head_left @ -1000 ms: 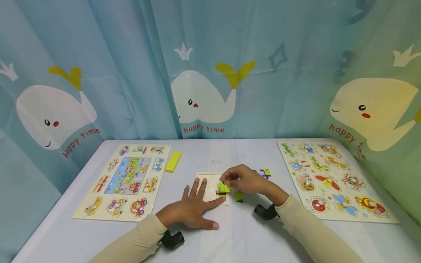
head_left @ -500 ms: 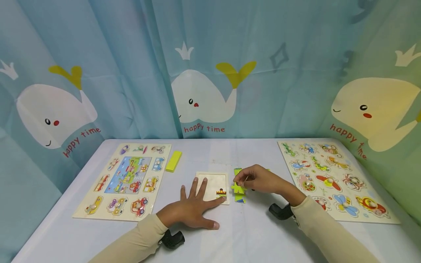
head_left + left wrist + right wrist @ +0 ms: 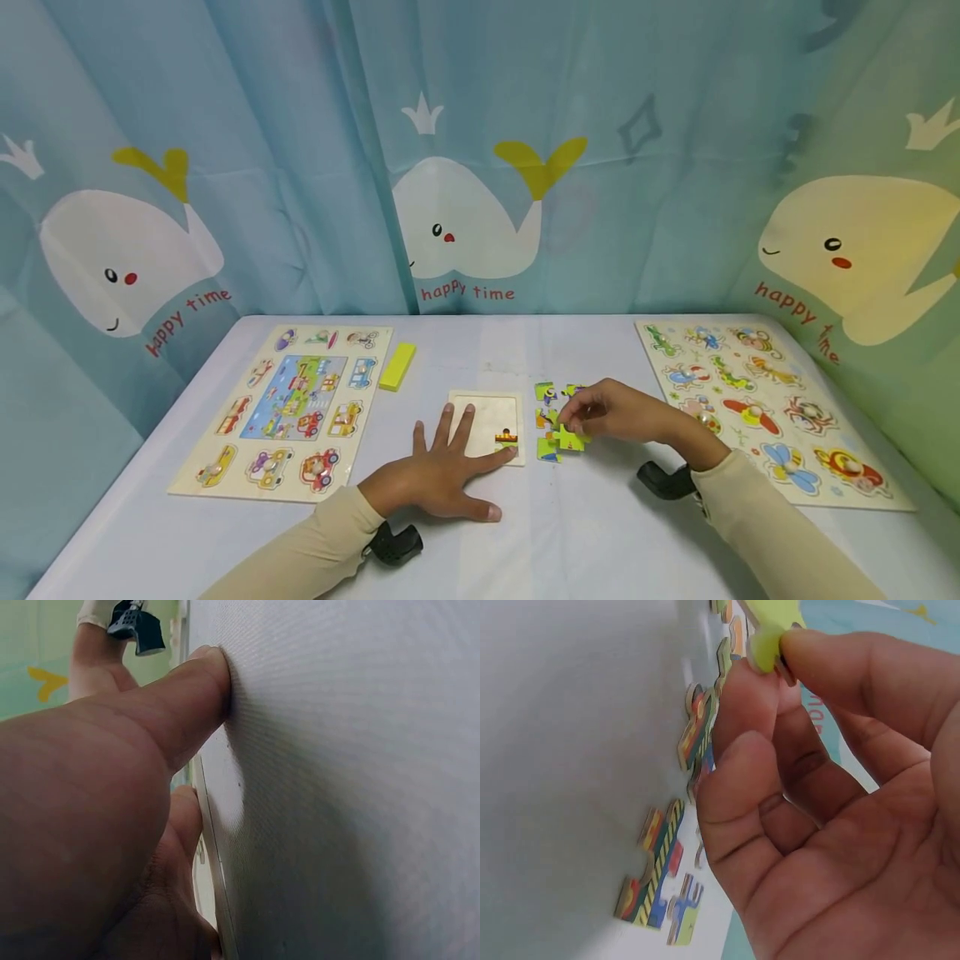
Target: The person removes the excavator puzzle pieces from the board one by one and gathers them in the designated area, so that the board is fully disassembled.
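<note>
My left hand (image 3: 442, 479) lies spread on the table, its fingers reaching onto a small wooden puzzle tray (image 3: 486, 414). One jigsaw piece (image 3: 506, 436), red, black and green, sits in the tray's lower right corner, under the index fingertip. Between thumb and fingers, my right hand (image 3: 626, 417) pinches a yellow-green jigsaw piece (image 3: 572, 439), held above several loose pieces (image 3: 547, 451) right of the tray. In the right wrist view that held piece (image 3: 776, 615) is partly cut off at the top. The left wrist view shows the left thumb (image 3: 199, 697) against the tablecloth.
A vehicle knob puzzle board (image 3: 255, 458) lies at the left and an insect one (image 3: 757, 442) at the right. Behind the tray is a yellow block (image 3: 397, 367). A blue whale-print curtain (image 3: 337, 208) stands behind the table.
My right hand has carried the yellow-green jigsaw piece from above the tray rightward, over the loose pieces. The left hand has stayed in place, and the piece in the tray's corner is uncovered.
</note>
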{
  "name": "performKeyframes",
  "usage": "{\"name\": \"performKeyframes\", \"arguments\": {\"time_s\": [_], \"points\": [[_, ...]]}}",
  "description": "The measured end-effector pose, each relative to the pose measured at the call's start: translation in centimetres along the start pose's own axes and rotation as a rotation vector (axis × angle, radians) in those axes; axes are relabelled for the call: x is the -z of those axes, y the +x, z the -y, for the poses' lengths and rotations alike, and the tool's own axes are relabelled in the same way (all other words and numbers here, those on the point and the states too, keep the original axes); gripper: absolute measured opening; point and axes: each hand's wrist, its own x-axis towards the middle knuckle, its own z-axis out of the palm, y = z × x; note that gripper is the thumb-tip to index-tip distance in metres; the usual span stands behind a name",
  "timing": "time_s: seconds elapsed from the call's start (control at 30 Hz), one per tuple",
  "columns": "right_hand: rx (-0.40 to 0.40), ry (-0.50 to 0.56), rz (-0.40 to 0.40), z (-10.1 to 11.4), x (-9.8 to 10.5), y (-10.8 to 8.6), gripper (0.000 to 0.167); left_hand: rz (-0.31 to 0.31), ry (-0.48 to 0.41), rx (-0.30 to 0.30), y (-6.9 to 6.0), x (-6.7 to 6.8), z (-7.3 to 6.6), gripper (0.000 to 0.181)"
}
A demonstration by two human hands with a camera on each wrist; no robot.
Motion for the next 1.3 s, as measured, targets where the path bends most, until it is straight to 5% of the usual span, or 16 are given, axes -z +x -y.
{"name": "performKeyframes", "arguments": {"time_s": [0.5, 1.03, 1.3], "points": [[-0.002, 0.035, 0.083, 0.1, -0.2, -0.9, 0.014, 0.006, 0.0, 0.018, 0.2, -0.1, 0.1, 0.076], [0.049, -0.186, -0.019, 1.8, -0.3, -0.3, 0.011, 0.006, 0.003, 0.016, 0.1, 0.0, 0.2, 0.076], [0.062, -0.194, -0.07, 2.0, -1.5, 1.3, 0.011, 0.004, -0.004, 0.003, 0.2, -0.2, 0.3, 0.075]]}}
